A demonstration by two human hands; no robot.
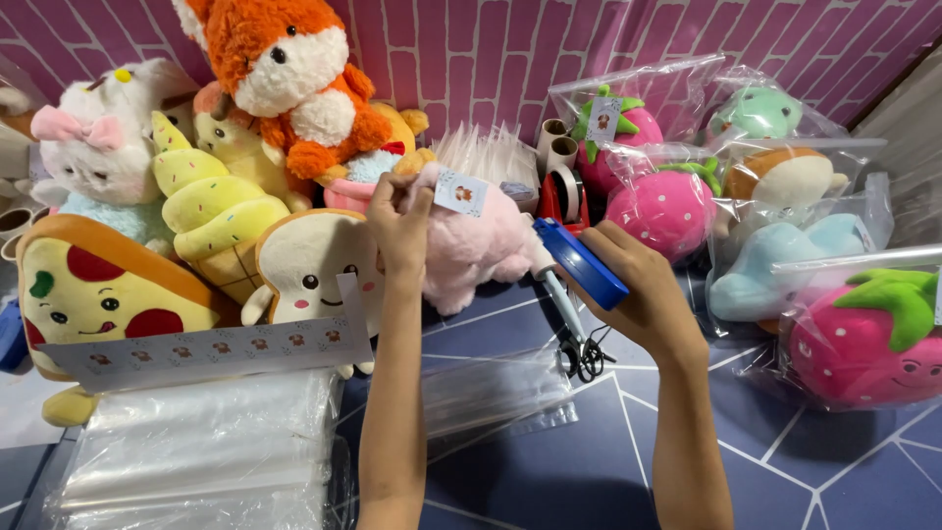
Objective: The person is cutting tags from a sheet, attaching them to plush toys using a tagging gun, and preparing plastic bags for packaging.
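Head view. A pink plush toy (481,240) is being held up above the dark blue tiled mat (549,461), between the two hands. The left hand (400,218) is being kept closed in a pinch at the toy's upper left edge, where a small white paper tag (459,191) is being pressed against the plush; the fingertips are touching both. The right hand (638,280) is being wrapped shut around a blue tagging gun (581,263), whose nose is being pointed leftward and slightly upward into the toy's right side. The toy's long axis is lying roughly left to right, so that the gun is meeting it end-on; the tag is lying on the far side from the gun, nearer the left hand. Whether the gun's needle is already in the plush cannot be told.

Scissors (581,355) are lying on the mat just below the gun. A strip of printed tags (211,351) and a stack of clear plastic bags (196,451) are being kept at lower left, before unbagged plush toys (216,211); bagged plush toys (785,245) are being piled at right.
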